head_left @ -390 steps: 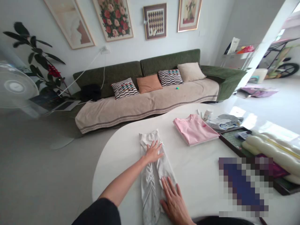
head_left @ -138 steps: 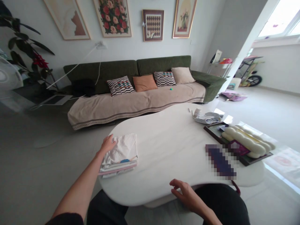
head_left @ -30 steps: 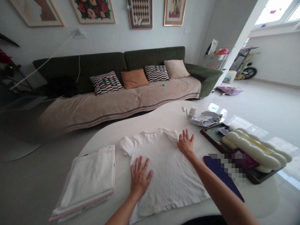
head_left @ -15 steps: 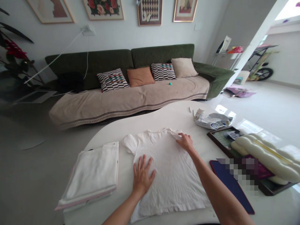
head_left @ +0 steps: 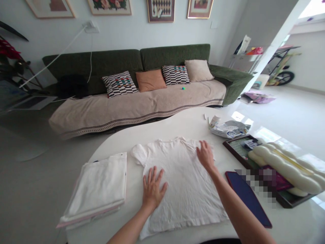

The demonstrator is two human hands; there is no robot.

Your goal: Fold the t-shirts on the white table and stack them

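Note:
A white short-sleeved T-shirt [head_left: 177, 183] lies spread on the white table [head_left: 137, 134], its neckline toward the sofa and its body lightly wrinkled. My left hand [head_left: 153, 189] rests flat on the left side of the shirt, fingers spread. At the shirt's upper right my right hand [head_left: 205, 155] lies over the sleeve, its fingers stretched out and partly covering it. The left sleeve [head_left: 139, 154] lies out to the side. Left of the shirt is a stack of folded white cloth [head_left: 101, 183] with a pinkish lower edge.
On the right stands a dark-rimmed tray [head_left: 235, 154] bearing a cream, puffy object [head_left: 281, 166]. A dark blue flat item [head_left: 247, 200] lies before it. A crumpled plastic package [head_left: 230, 128] is farther back. Behind the table stands a green sofa [head_left: 96, 67] with cushions.
My right hand has shifted slightly outward and let go of the fold at the shirt's shoulder; the right sleeve now lies flatter. My left hand stays on the shirt. The view tilted slightly.

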